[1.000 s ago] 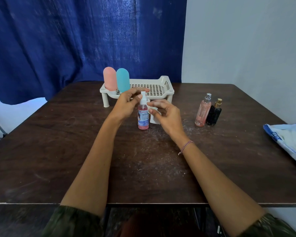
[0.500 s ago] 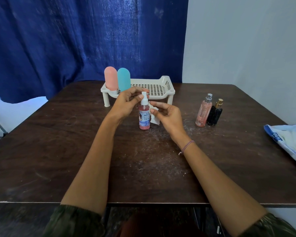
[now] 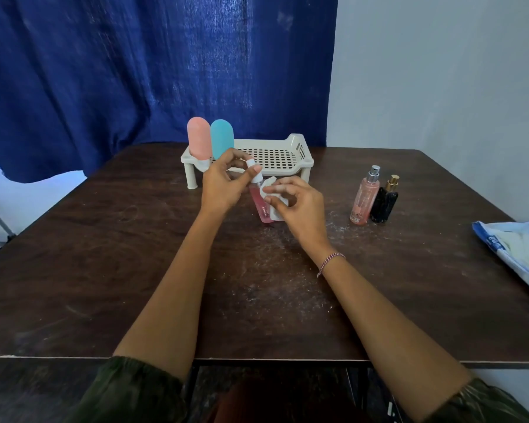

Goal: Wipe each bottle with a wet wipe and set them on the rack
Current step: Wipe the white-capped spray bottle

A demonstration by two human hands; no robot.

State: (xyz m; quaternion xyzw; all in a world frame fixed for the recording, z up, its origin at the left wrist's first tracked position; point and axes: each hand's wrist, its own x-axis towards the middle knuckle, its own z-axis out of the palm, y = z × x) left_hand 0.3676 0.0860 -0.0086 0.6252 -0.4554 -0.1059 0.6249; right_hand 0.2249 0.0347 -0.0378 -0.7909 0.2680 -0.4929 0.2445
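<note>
A small pink spray bottle (image 3: 259,206) with a white nozzle is tilted to the left above the table. My left hand (image 3: 223,184) pinches its white top. My right hand (image 3: 297,206) presses a white wet wipe (image 3: 272,193) against the bottle's right side. A white slotted rack (image 3: 275,157) stands behind my hands. On its left end stand a pink bottle (image 3: 198,137) and a teal bottle (image 3: 222,138). To the right on the table are a pink perfume bottle (image 3: 364,196) and a black one with a gold cap (image 3: 385,201).
The dark wooden table (image 3: 135,254) has white dust marks near the middle. A blue and white wet wipe pack (image 3: 513,248) lies at the right edge. A blue curtain hangs behind the table, with a pale wall on the right.
The spray bottle stood upright on the table; now it is tilted left and turned, label out of sight. My right hand has wrapped the wipe higher around the bottle.
</note>
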